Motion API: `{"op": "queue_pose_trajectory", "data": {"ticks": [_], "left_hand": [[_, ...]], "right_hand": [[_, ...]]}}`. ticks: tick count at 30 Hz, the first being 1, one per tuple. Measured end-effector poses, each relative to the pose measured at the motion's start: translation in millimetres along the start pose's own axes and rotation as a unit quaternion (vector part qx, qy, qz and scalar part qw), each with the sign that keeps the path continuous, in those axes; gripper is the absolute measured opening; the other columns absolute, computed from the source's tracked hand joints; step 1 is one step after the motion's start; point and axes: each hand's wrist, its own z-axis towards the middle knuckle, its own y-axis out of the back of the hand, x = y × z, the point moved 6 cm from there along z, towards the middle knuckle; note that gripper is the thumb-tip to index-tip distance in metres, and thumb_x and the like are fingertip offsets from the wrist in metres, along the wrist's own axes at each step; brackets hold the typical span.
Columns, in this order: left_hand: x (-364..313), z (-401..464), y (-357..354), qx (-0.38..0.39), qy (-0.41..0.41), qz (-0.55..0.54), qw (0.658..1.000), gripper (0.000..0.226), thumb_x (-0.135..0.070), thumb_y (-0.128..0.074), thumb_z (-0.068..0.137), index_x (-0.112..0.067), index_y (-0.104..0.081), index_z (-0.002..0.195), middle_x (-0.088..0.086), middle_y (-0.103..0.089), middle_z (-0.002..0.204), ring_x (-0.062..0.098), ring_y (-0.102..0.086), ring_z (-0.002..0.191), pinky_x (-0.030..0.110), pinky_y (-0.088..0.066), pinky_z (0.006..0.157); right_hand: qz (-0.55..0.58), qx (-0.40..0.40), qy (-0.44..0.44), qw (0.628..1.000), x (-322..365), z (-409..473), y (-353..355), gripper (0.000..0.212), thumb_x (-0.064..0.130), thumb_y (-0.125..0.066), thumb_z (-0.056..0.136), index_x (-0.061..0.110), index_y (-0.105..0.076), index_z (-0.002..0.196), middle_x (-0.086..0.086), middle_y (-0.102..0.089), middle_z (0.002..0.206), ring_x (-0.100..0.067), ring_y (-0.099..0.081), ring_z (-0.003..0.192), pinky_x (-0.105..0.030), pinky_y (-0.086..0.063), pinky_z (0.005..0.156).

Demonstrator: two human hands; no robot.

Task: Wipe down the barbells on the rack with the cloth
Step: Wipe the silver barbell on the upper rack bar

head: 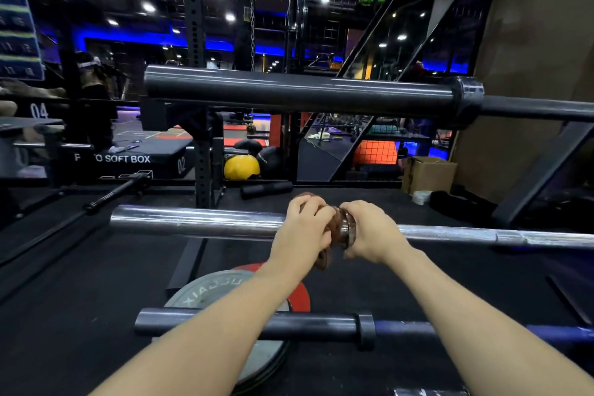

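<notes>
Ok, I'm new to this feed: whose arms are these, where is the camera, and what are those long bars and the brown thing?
One picture, from a camera worn on a person's head, looking down at their bare arms. Three barbells lie across a rack: a dark grey upper barbell, a shiny chrome middle barbell and a black lower barbell. The left hand grips a crumpled brown cloth against the chrome bar's collar; the right hand grips the bar beside it. Grey and red weight plates lie on the floor below.

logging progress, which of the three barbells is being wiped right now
The middle chrome barbell: both hands grip it at its collar, the left hand holding the brown cloth. The two black bars are untouched.
</notes>
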Motion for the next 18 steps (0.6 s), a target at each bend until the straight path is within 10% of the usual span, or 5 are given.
{"op": "queue_pose_trajectory", "data": {"ticks": [12,18], "left_hand": [[142,-34,85,0.028,0.191,0.086,0.977,0.026,-0.018,-0.054,0.09,-0.014,-0.056,0.116,0.002,-0.047,0.121,0.027,-0.035,0.114,0.033,-0.035,0.092],[81,-24,55,-0.017,0.067,0.023,0.997,0.028,-0.016,-0.068,0.075,-0.018,-0.063,0.102,-0.001,-0.056,0.109,0.024,-0.041,0.112,0.03,-0.039,0.091]], "right_hand": [[-0.122,0.019,-0.039,0.992,22,1,-6,0.084,0.025,-0.081,0.069,0.011,-0.037,0.139,-0.004,-0.045,0.135,-0.023,-0.042,0.125,-0.037,-0.033,0.109],[-0.166,-0.039,0.05,0.984,105,18,-27,0.059,0.031,-0.069,0.08,0.018,-0.042,0.131,-0.001,-0.044,0.13,-0.022,-0.043,0.118,-0.032,-0.039,0.092]]}}
